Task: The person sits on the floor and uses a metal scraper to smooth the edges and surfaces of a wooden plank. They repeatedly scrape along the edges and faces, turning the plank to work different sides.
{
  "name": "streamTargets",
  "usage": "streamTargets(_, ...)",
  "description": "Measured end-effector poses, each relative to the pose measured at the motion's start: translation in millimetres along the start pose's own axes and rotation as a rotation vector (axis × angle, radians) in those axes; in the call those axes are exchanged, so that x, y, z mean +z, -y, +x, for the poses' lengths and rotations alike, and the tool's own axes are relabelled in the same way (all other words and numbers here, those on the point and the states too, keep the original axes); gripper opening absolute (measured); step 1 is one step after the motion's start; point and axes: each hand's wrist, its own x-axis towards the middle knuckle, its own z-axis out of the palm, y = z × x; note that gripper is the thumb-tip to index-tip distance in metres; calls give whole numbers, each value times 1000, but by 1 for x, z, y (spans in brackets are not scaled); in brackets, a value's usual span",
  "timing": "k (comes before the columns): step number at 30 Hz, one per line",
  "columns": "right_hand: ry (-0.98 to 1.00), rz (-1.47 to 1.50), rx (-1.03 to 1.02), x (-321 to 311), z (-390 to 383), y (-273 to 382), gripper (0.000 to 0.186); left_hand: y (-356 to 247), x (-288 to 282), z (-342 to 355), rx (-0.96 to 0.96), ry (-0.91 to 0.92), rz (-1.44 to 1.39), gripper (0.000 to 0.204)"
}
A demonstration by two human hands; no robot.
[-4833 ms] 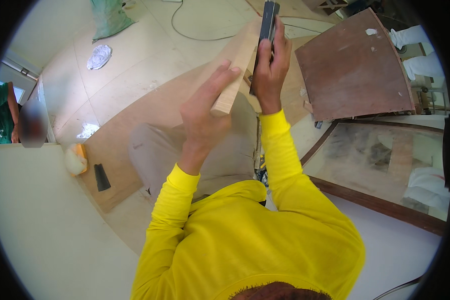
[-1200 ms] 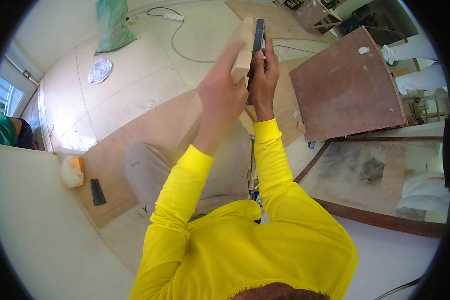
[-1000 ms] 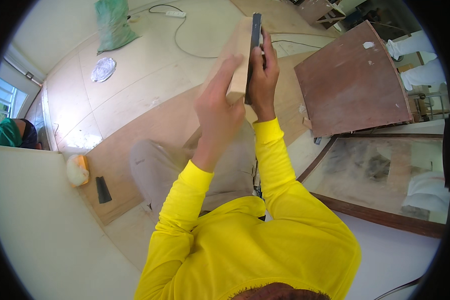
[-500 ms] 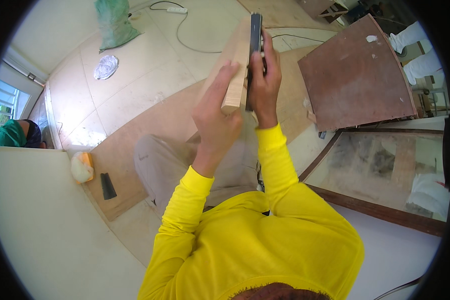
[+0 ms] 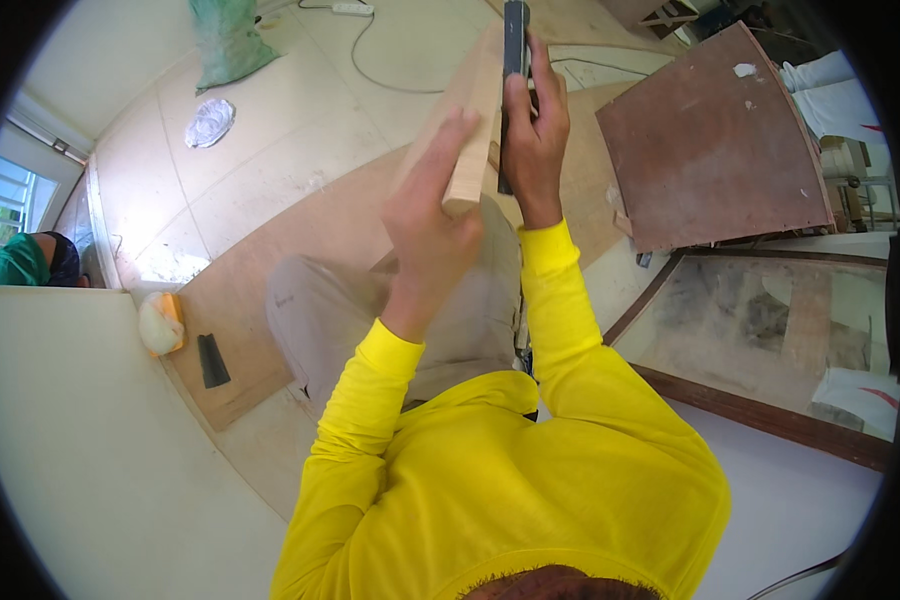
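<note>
Left hand (image 5: 430, 222) grips a board (image 5: 481, 150); right hand (image 5: 537, 140) clasps a black bar (image 5: 515, 45) beside it.
Left of the board, a green sack (image 5: 232, 45) rests on the floor (image 5: 280, 125), contents hidden.

Floor: pale tiles (image 5: 270, 140) sweep across the room, and here's a broad tan plywood sheet (image 5: 290, 220) lying over them.
Window: far left, slatted panes (image 5: 8, 195) glow with daylight!
Light: look at that, a white glare (image 5: 175, 264) blazes off the tiles.
Walls: a pale wall (image 5: 100, 70) rises upper left; a smooth white surface (image 5: 60, 430) fills lower left.
Furniture: a scuffed brown panel (image 5: 715, 150) sits askew at right, near a dark wooden frame (image 5: 760, 413) around a dusty pane (image 5: 700, 330).
</note>
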Motion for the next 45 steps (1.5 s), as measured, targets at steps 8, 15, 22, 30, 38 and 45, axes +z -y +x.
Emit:
streamTargets(8, -25, 38, -60, 2, -2, 1, 58, 2, -1, -3, 15, -4, -4, 69)
streamTargets(15, -41, -18, -103, 0, -3, 11, 57, -2, -2, -8, -29, 8, -40, 81)
streamTargets(22, -34, -17, -120, 0, -1, 9, 56, 0, -5, -5, 30, -1, 19, 66)
streamTargets(30, -8, -12, 15, -3, -2, 17, 57, 0, -7, -7, 22, 11, 28, 68)
streamTargets(38, -267, 237, 179, -19, 48, -41, 56, -5, 0, -11, -16, 34, -44, 82)
streamTargets(45, -186, 192, 209, -33, -26, -61, 58, 13, 24, 47, -58, -120, 44, 62)
